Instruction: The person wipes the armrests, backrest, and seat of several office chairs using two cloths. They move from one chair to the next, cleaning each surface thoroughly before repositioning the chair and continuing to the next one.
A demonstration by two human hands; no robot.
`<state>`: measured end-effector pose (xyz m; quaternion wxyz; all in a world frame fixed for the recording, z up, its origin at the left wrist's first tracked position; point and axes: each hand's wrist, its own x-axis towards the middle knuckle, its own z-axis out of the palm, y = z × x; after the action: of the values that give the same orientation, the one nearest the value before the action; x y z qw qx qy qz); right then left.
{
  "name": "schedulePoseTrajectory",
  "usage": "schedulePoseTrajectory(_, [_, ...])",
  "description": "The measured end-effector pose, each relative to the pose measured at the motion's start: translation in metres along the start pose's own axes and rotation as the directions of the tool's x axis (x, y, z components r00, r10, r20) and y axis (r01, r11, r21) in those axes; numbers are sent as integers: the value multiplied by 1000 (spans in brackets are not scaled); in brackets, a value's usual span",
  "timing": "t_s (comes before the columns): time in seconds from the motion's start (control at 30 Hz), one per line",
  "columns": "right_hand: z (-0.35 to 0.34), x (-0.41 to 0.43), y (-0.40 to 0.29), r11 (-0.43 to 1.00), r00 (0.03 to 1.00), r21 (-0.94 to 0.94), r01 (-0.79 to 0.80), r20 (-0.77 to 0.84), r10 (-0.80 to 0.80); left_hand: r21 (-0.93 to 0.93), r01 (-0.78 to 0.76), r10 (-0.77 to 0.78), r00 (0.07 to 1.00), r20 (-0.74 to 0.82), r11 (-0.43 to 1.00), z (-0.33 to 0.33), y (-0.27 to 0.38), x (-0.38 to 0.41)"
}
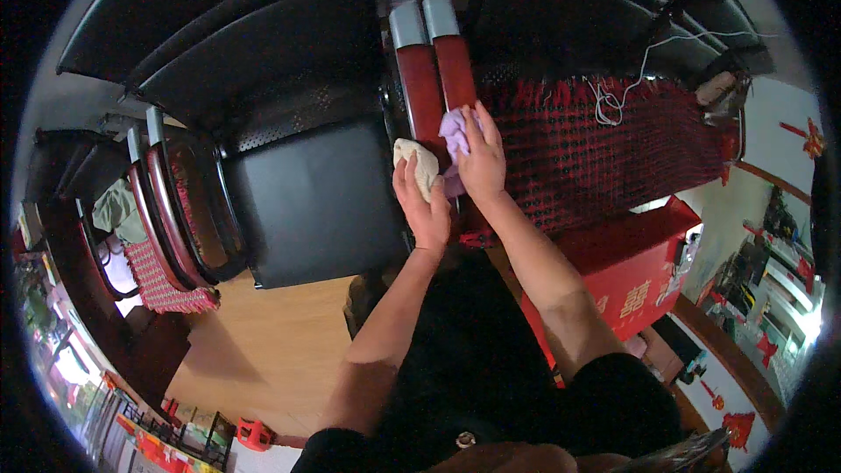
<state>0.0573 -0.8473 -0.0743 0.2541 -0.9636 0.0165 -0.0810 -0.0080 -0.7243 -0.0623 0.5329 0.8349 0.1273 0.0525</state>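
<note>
A cream cloth (pixel 416 161) is bunched under the fingers of my left hand (pixel 422 207), resting on the left of two dark red armrests (pixel 418 89). My right hand (pixel 485 161) grips a crumpled lilac cloth (pixel 453 128) on the right armrest (pixel 455 69). Both armrests lie side by side between two seats and end in silver metal pieces (pixel 409 23) at the chair backs. Parts of both cloths are hidden under my fingers.
To the left is a black padded seat (pixel 315 197); to the right, a red-and-black woven mat (pixel 591 144) covers another, with a white cable (pixel 611 112) on it. A red box (pixel 617 269) stands near my right arm. More armrests (pixel 167 210) are at far left.
</note>
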Motion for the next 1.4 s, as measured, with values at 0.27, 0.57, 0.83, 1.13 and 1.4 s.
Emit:
schedulePoseTrajectory(0.27, [26,129,9,997,997,-23,76,-29,-76,405,-176,170,984,52,897,47,17,76])
schedulePoseTrajectory(0.57, [-9,12,-2,974,988,166,-155,52,148,379,-196,150,978,146,904,22,6,28])
schedulePoseTrajectory(0.83, [-8,9,-1,988,990,74,-138,42,135,367,-392,326,917,229,844,41,15,172])
schedulePoseTrajectory(1.13, [-3,10,0,983,986,82,-162,55,158,318,-671,510,727,460,670,63,2,284])
schedulePoseTrajectory(1.4, [-2,12,1,987,991,95,-128,-36,132,157,-610,514,758,401,777,52,9,254])
